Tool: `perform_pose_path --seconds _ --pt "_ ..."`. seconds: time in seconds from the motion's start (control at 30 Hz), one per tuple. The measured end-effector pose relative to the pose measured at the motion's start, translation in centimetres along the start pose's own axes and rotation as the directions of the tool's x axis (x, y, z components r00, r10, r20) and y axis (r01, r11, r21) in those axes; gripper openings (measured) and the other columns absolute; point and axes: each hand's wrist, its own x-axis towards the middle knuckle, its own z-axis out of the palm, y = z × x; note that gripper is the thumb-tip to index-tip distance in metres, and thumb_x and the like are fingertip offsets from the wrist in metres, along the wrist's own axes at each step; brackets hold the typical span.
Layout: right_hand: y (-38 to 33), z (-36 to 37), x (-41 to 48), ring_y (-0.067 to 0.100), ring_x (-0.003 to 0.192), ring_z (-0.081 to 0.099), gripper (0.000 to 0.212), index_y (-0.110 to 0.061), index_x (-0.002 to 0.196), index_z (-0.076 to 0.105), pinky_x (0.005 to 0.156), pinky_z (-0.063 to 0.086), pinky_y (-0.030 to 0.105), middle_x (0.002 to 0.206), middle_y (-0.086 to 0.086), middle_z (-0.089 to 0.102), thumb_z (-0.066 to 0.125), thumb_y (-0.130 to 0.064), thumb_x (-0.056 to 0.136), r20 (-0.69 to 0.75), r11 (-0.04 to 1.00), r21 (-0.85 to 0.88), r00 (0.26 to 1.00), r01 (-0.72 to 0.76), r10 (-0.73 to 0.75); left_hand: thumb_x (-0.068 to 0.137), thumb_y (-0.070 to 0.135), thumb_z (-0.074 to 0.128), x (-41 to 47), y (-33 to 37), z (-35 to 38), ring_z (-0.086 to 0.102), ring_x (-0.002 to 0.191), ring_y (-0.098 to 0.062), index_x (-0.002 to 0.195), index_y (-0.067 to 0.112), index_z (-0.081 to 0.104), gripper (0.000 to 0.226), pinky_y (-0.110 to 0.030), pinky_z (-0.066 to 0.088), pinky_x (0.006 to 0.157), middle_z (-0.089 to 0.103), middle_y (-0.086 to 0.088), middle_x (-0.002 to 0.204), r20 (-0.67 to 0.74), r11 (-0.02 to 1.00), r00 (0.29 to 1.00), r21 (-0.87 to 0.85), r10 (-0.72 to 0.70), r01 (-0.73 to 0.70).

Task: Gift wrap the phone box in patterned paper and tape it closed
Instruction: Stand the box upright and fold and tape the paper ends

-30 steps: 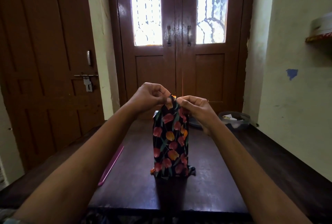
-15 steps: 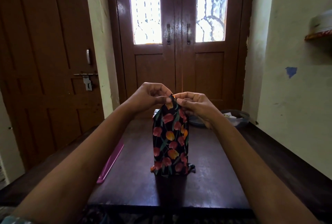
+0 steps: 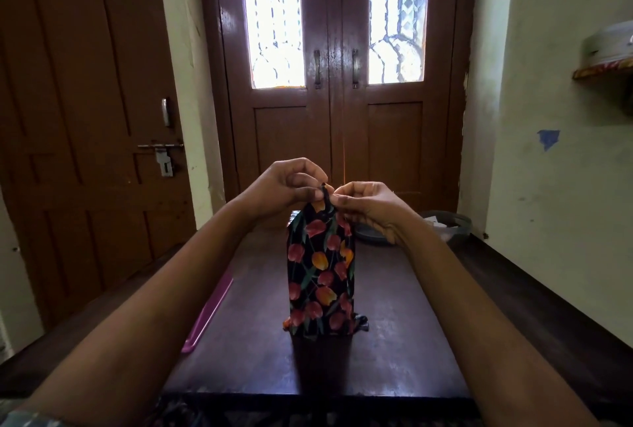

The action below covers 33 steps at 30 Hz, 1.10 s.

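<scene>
The phone box (image 3: 320, 286) stands upright on its end in the middle of the dark tabletop (image 3: 404, 334), covered on the side facing me by the patterned paper (image 3: 317, 231), black with red and orange tulips. The paper narrows above the box to a small twisted tip. My left hand (image 3: 284, 186) pinches that tip from the left between thumb and curled fingers, and my right hand (image 3: 368, 207) pinches it from the right in the same way, so the two hands almost meet over the top of the package. At the foot of the box a little paper bunches out on both sides against the tabletop. A pink strip (image 3: 209, 310) lies along the left edge of the tabletop, well apart from the box. Behind my right hand sits a dark bowl (image 3: 448, 224) with something pale inside; I cannot tell what. Beyond the tabletop is a brown double door (image 3: 337, 132) with bright glass panes.
</scene>
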Motion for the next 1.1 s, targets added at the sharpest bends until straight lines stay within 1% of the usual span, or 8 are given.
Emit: perform_pose_path --seconds 0.23,0.4,0.57,0.7,0.8,0.9,1.0,1.1 --pt "1.9 1.0 -1.2 -0.005 0.076 0.064 0.013 -0.015 0.097 0.069 0.067 0.049 0.010 0.086 -0.007 0.068 0.065 -0.019 0.085 -0.054 0.904 -0.299 0.940 0.307 -0.337 0.083 0.001 0.064 0.3 0.3 0.0 0.069 0.076 -0.007 0.100 0.008 0.061 0.019 -0.015 0.052 0.066 0.069 -0.005 0.084 -0.109 0.995 0.992 0.070 -0.063 0.071" --pt "2.5 2.2 -0.4 -0.004 0.070 0.060 0.011 -0.012 0.090 0.072 0.066 0.048 0.008 0.074 -0.015 0.062 0.070 -0.017 0.081 -0.190 0.765 -0.542 0.836 0.348 -0.515 0.082 0.004 0.066 0.4 0.7 0.1 0.070 0.080 -0.011 0.101 0.008 0.065 0.020 -0.020 0.052 0.073 0.071 -0.007 0.087 -0.122 0.985 0.989 0.142 -0.085 0.103" --pt "3.1 2.7 -0.6 -0.003 0.070 0.061 0.002 -0.014 0.083 0.069 0.065 0.050 0.013 0.076 -0.005 0.066 0.067 -0.014 0.083 -0.246 0.882 -0.333 0.872 0.333 -0.422 0.081 0.014 0.068 -0.5 0.8 0.1 0.068 0.082 -0.010 0.096 0.009 0.068 0.016 -0.017 0.053 0.071 0.071 -0.008 0.091 -0.061 0.990 0.995 0.114 -0.076 0.083" --pt "2.8 2.6 -1.2 0.002 0.082 0.063 0.012 -0.015 0.093 0.069 0.071 0.049 0.018 0.085 -0.008 0.067 0.068 -0.021 0.083 -0.184 0.875 -0.333 0.886 0.353 -0.427 0.080 0.018 0.070 -0.4 0.2 0.6 0.068 0.082 -0.023 0.086 0.009 0.070 0.011 -0.026 0.055 0.070 0.071 -0.013 0.086 -0.205 0.982 0.978 0.174 -0.036 0.073" --pt "2.8 1.9 -1.2 0.011 0.119 0.046 0.073 -0.015 0.138 0.040 0.089 0.040 0.018 0.127 -0.007 0.051 0.069 -0.040 0.076 -0.147 0.906 -0.374 0.952 0.197 -0.268 0.080 0.019 0.070 -0.3 -0.2 0.7 0.068 0.080 -0.021 0.084 0.011 0.070 0.009 -0.018 0.051 0.065 0.071 -0.013 0.085 -0.252 0.977 0.968 0.206 -0.007 0.061" --pt "3.4 1.6 -0.9 0.024 0.140 0.020 0.118 -0.019 0.149 0.000 0.108 0.029 0.036 0.155 0.005 0.016 0.069 -0.057 0.062 -0.104 0.917 -0.400 0.993 0.001 -0.046 0.081 0.018 0.069 -0.3 -0.5 0.8 0.069 0.079 -0.023 0.085 0.012 0.069 0.007 -0.015 0.052 0.063 0.069 -0.020 0.086 -0.238 0.979 0.971 0.200 0.026 0.023" --pt "4.0 2.1 -0.6 0.022 0.136 0.033 0.103 -0.017 0.150 0.003 0.103 0.035 0.030 0.152 0.006 0.027 0.066 -0.050 0.075 -0.031 0.944 -0.326 0.999 -0.041 0.032 0.082 0.017 0.068 -0.1 -0.9 0.8 0.068 0.077 -0.028 0.083 0.016 0.069 0.002 -0.025 0.057 0.070 0.069 -0.020 0.080 -0.236 0.972 0.970 0.234 0.052 0.005" --pt "4.6 2.6 -0.8 0.016 0.121 0.047 0.104 -0.015 0.148 0.016 0.100 0.043 0.032 0.138 0.003 0.045 0.066 -0.057 0.068 -0.050 0.943 -0.333 0.998 0.024 -0.043 0.084 0.013 0.067 -0.1 -1.5 0.7 0.068 0.069 -0.012 0.081 0.016 0.068 0.004 -0.024 0.056 0.070 0.069 -0.004 0.072 -0.275 0.973 0.961 0.229 0.023 0.042"
